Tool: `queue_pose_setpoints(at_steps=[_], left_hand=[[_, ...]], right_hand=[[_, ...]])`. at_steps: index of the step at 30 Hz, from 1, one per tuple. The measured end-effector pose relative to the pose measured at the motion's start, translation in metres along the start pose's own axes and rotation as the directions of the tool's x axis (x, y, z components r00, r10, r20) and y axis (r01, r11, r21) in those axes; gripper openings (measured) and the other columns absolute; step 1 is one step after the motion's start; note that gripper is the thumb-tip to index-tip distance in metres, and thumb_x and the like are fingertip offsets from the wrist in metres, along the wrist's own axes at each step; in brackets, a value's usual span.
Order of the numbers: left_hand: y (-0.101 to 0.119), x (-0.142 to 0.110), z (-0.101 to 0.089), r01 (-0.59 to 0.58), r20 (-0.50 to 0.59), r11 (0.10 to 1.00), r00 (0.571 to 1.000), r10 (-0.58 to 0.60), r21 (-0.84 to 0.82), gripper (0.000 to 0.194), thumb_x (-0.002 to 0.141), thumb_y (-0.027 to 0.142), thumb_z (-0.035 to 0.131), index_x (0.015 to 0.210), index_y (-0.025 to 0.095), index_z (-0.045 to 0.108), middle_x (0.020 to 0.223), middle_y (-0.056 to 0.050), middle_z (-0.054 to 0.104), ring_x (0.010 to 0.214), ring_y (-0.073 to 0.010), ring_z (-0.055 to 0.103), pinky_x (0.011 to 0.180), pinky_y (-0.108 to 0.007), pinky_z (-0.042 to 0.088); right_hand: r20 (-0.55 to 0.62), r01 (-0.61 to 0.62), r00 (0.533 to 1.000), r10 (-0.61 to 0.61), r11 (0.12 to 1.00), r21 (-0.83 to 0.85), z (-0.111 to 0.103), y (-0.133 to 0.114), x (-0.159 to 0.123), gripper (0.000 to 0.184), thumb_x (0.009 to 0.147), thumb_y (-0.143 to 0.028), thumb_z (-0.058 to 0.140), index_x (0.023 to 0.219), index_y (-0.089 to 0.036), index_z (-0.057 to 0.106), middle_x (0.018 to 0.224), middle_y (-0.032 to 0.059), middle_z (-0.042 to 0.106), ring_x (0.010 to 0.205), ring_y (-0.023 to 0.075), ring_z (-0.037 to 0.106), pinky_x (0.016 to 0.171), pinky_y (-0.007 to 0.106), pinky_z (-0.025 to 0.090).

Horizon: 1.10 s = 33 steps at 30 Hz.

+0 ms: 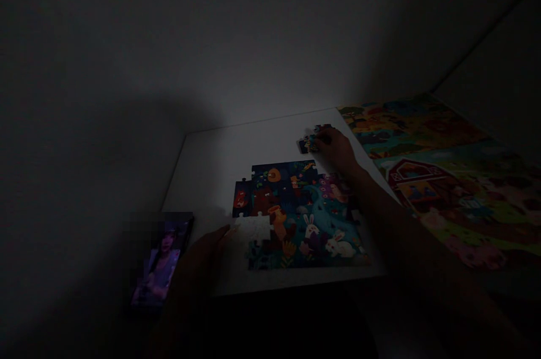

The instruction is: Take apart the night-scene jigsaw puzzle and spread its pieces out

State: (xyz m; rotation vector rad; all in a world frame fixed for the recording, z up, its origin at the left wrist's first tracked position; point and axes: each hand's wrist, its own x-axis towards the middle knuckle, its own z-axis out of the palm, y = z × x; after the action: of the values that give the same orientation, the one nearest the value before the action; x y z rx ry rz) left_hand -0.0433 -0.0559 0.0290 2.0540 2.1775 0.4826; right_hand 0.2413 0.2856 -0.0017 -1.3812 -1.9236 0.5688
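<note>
at the far left, beside the white tabletop (211, 173), a phone (163, 269) shows a person on its lit screen, part of it blurred into blocks. just right of it, the left hand (207, 252) reaches in from below, its fingertips near the puzzle's left side; in this dim light i cannot tell whether those fingers pinch anything. the partly joined puzzle (296, 207) lies flat on the middle of the tabletop, with a white gap in its lower left, between a red creature above and dark teal pieces below. two white rabbits sit in its lower right part. beyond the puzzle's upper right corner, the right hand (336, 147) is at a small group of loose pieces (303, 146), its fingers bent and close together; whether they pinch a piece, i cannot tell. farthest right lie two colourful pictures: an animal scene (397, 122) behind and a farm scene (456, 207) with a red barn in front.
</note>
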Motion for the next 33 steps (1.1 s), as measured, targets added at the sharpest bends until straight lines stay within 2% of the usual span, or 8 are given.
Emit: queue_pose_setpoints(at_steps=[4,6,11,16,19,23,29,33], left_hand=[[0.002,0.008,-0.001,0.057,-0.165,0.997,0.985,-0.049,0.043,0.033,0.099,0.033,0.041,0.119,0.027,0.067,0.108,-0.001,0.077,0.088,-0.0186,0.074,0.072,-0.026,0.06],[0.006,0.011,-0.002,0.097,-0.2,0.995,0.976,-0.09,0.024,0.029,0.097,0.036,0.046,0.112,0.027,0.069,0.099,0.0,0.078,0.078,-0.0174,0.074,0.065,-0.024,0.058],[0.022,0.019,-0.008,0.1,-0.161,0.995,0.982,-0.103,-0.032,0.024,0.092,0.035,0.051,0.103,0.025,0.071,0.08,0.002,0.076,0.053,-0.0134,0.063,0.049,-0.021,0.051],[0.049,0.05,-0.015,-0.001,-0.222,0.992,0.975,-0.027,-0.127,0.023,0.092,0.031,0.051,0.102,0.023,0.07,0.083,0.0,0.074,0.058,-0.0113,0.063,0.048,-0.018,0.05],[0.07,0.08,-0.012,-0.108,-0.265,0.977,0.963,0.057,-0.183,0.021,0.095,0.031,0.051,0.101,0.023,0.07,0.092,-0.002,0.074,0.07,-0.0124,0.068,0.051,-0.017,0.052],[0.09,0.125,-0.003,-0.209,-0.283,0.958,0.947,0.149,-0.194,0.022,0.097,0.03,0.051,0.103,0.022,0.07,0.097,-0.003,0.075,0.086,-0.0146,0.071,0.075,-0.024,0.058],[0.115,0.19,0.016,-0.253,-0.298,0.933,0.939,0.173,-0.255,0.022,0.097,0.026,0.054,0.109,0.022,0.072,0.105,-0.004,0.075,0.095,-0.0165,0.071,0.087,-0.03,0.058],[0.129,0.227,0.036,-0.251,-0.321,0.934,0.933,0.163,-0.254,0.023,0.097,0.021,0.053,0.11,0.021,0.073,0.11,-0.004,0.075,0.102,-0.0175,0.07,0.095,-0.034,0.056]], right_hand=[[0.0,0.008,1.0,-0.008,1.0,0.001,-0.001,-0.002,-0.001,0.017,0.081,-0.027,0.062,0.096,-0.02,0.069,0.098,0.0094,0.072,0.088,0.0255,0.065,0.081,0.04,0.05],[0.007,0.004,1.0,-0.004,1.0,-0.001,-0.001,-0.003,-0.001,0.017,0.081,-0.026,0.063,0.096,-0.02,0.069,0.099,0.0095,0.072,0.088,0.0253,0.065,0.08,0.039,0.05],[0.026,-0.017,1.0,0.017,1.0,-0.013,-0.002,-0.007,-0.001,0.017,0.083,-0.024,0.062,0.098,-0.019,0.069,0.099,0.0093,0.071,0.089,0.0245,0.064,0.079,0.037,0.049],[0.06,-0.019,0.998,0.021,0.999,-0.034,-0.003,-0.008,-0.001,0.015,0.084,-0.024,0.062,0.097,-0.019,0.069,0.098,0.0089,0.07,0.089,0.0235,0.063,0.078,0.034,0.048],[0.058,-0.018,0.998,0.019,1.0,-0.007,-0.003,-0.007,0.0,0.015,0.084,-0.023,0.061,0.096,-0.019,0.069,0.1,0.0081,0.07,0.09,0.0224,0.063,0.079,0.033,0.047],[0.059,-0.013,0.998,0.012,1.0,0.008,-0.002,-0.006,0.0,0.014,0.084,-0.022,0.061,0.096,-0.021,0.069,0.099,0.0075,0.07,0.092,0.0225,0.063,0.08,0.033,0.047],[0.066,-0.023,0.998,0.024,1.0,-0.007,-0.001,-0.009,-0.001,0.014,0.086,-0.022,0.059,0.096,-0.021,0.069,0.1,0.0075,0.071,0.093,0.0229,0.063,0.081,0.032,0.048],[0.039,-0.039,0.999,0.038,0.998,0.039,0.0,-0.008,-0.001,0.024,0.087,-0.013,0.051,0.1,-0.021,0.069,0.104,0.0088,0.072,0.099,0.0254,0.065,0.087,0.034,0.048]])
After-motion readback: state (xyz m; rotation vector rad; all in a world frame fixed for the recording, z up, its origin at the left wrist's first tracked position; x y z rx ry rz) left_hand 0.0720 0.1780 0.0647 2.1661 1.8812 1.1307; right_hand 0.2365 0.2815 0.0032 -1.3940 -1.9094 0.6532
